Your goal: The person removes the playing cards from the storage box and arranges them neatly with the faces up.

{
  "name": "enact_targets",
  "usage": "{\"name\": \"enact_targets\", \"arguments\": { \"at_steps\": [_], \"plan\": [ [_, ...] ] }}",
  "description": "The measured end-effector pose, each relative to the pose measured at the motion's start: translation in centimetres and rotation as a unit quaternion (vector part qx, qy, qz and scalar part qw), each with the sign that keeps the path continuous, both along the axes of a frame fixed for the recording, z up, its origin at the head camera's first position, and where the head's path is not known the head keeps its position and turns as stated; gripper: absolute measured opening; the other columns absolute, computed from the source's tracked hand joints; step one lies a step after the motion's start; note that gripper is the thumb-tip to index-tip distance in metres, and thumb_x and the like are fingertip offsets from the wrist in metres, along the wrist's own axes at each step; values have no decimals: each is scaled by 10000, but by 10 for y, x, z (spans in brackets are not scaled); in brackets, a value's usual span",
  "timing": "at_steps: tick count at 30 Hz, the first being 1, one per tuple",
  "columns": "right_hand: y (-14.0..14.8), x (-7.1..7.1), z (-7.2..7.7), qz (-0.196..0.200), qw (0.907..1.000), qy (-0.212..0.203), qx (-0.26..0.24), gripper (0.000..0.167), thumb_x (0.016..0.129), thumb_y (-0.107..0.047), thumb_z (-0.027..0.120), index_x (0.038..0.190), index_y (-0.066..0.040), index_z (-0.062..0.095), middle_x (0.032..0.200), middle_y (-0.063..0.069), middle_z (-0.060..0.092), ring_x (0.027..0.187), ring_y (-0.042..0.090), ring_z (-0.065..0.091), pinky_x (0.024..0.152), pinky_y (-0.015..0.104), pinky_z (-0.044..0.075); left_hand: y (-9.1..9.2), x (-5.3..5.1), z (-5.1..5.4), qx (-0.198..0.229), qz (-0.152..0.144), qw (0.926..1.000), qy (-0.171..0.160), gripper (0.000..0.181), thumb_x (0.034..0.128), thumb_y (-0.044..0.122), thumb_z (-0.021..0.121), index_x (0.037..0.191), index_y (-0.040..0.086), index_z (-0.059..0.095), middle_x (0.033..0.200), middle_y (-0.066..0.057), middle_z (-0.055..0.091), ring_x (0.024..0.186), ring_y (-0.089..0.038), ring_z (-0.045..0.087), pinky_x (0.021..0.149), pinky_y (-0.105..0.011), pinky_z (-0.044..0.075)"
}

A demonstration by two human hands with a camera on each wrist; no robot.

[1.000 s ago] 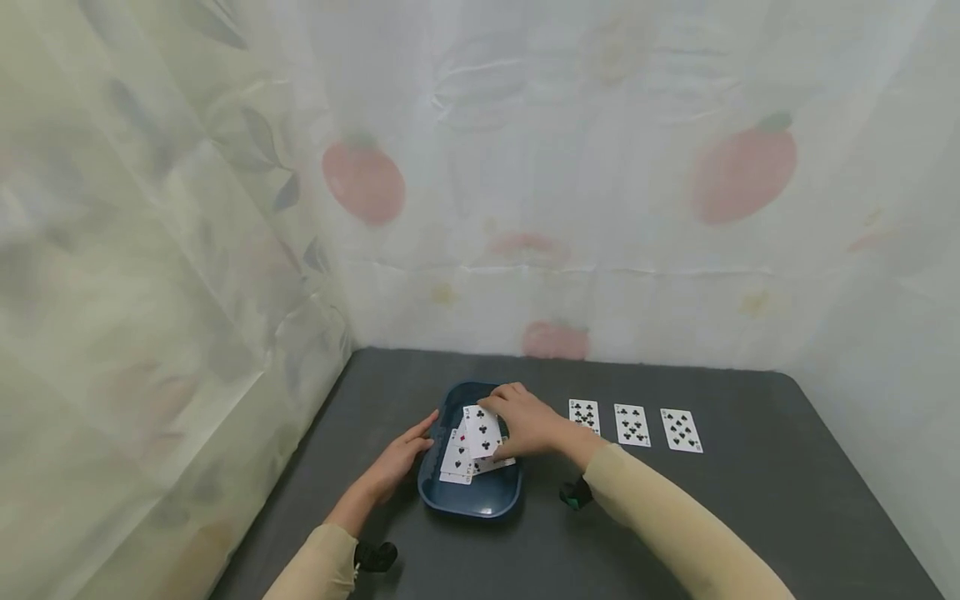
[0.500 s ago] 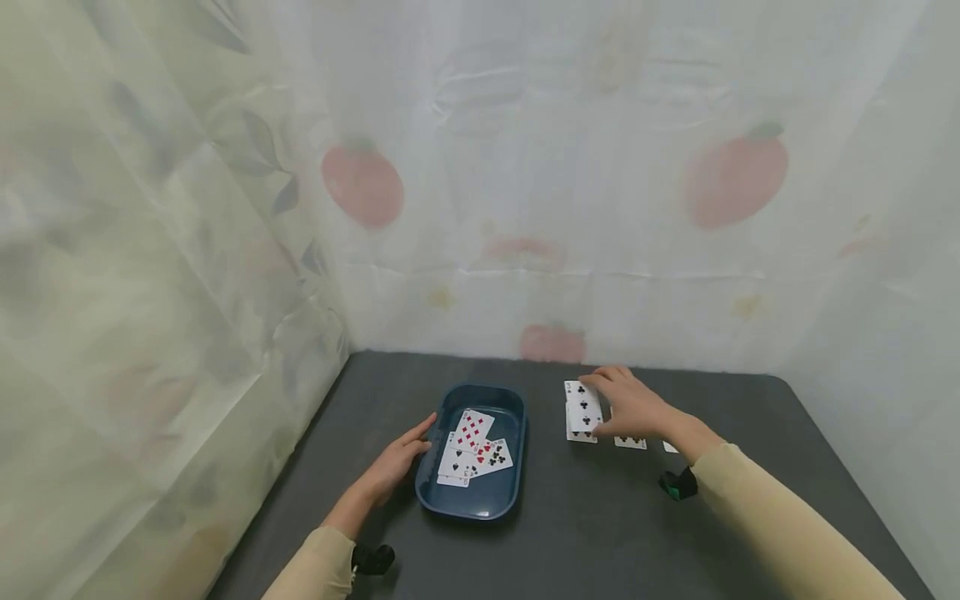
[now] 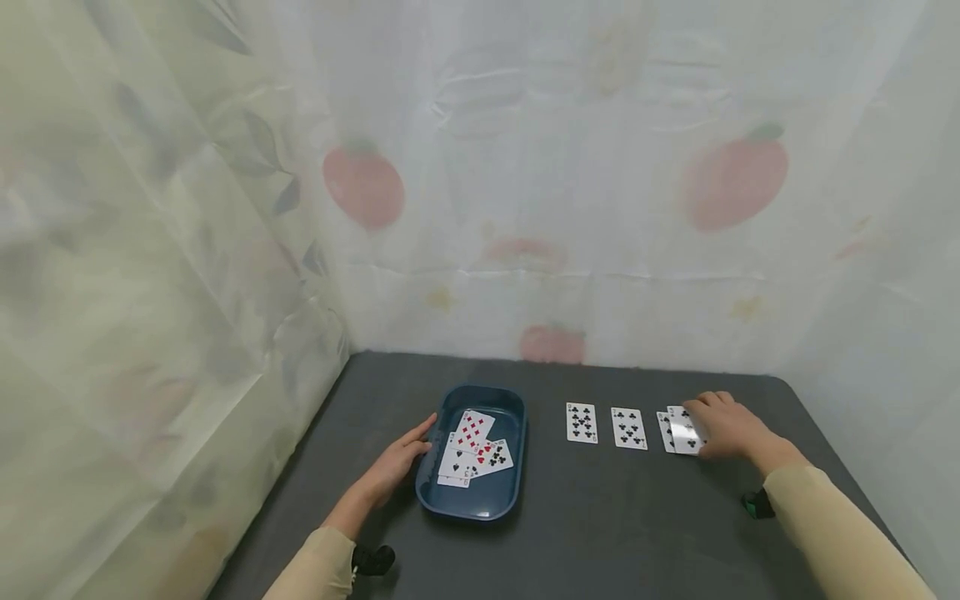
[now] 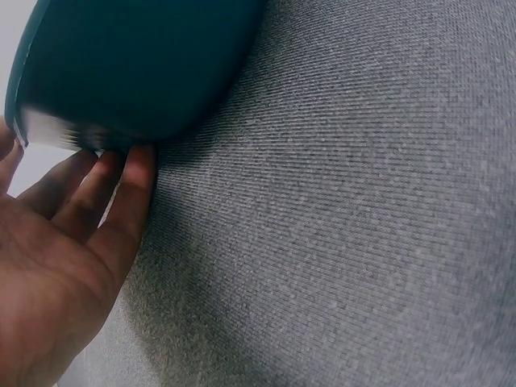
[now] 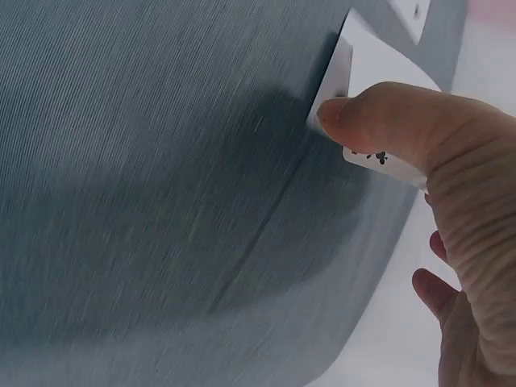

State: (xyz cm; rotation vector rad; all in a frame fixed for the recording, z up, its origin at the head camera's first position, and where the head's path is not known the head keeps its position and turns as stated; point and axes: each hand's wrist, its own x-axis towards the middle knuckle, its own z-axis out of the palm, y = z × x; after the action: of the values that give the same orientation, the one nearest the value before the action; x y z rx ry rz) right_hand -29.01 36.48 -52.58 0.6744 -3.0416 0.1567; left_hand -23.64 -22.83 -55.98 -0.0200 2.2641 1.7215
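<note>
My right hand [image 3: 726,427] pinches a playing card [image 3: 684,430] at the right end of a card row. This card overlaps the row's rightmost card [image 3: 665,432]; black club marks show on it in the right wrist view, where the thumb [image 5: 379,121] lies across its face. At the left, my left hand [image 3: 390,467] touches the outer side of a dark blue tray [image 3: 468,504] with nearly straight fingers [image 4: 129,201]. Inside the tray lie several overlapping face-up cards, a diamond card [image 3: 472,429] uppermost at the back.
Two more face-up club cards, the left one [image 3: 581,422] and the middle one [image 3: 628,428], lie apart in the row between tray and right hand. The dark grey table [image 3: 600,517] ends at a pale printed curtain [image 3: 637,208] behind and at both sides.
My right hand lifted a club card from the tray and carried it right, past the left and middle row cards, to the rightmost one. The left hand stayed at the tray.
</note>
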Motion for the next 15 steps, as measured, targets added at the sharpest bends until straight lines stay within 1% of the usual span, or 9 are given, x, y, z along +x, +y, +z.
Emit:
{"name": "enact_targets", "arguments": {
  "at_steps": [6, 13, 15],
  "plan": [
    [26, 6, 0, -341, 9992, -163, 151, 715, 659, -142, 885, 1292, 57, 619, 1260, 306, 553, 1169, 545, 464, 901, 710, 414, -1, 1, -1, -15, 12, 10000, 21, 575, 1057, 228, 508, 1600, 350, 363, 1690, -115, 193, 1529, -398, 168, 1153, -663, 222],
    [40, 6, -3, -649, 9973, -296, 176, 693, 655, -112, 861, 1282, 62, 622, 1259, 309, 555, 1165, 548, 458, 903, 724, 403, -3, 2, 2, 52, -3, 10000, 6, 579, 1055, 242, 514, 1601, 353, 359, 1691, -122, 186, 1526, -405, 175, 1145, -667, 236],
    [41, 6, -3, -696, 9965, -430, 180, 702, 652, -112, 865, 1286, 64, 619, 1261, 318, 550, 1163, 555, 451, 907, 730, 397, -4, 2, 2, 47, -1, 10000, 14, 577, 1056, 241, 513, 1601, 351, 359, 1691, -121, 185, 1528, -403, 171, 1151, -666, 223]
  ]
}}
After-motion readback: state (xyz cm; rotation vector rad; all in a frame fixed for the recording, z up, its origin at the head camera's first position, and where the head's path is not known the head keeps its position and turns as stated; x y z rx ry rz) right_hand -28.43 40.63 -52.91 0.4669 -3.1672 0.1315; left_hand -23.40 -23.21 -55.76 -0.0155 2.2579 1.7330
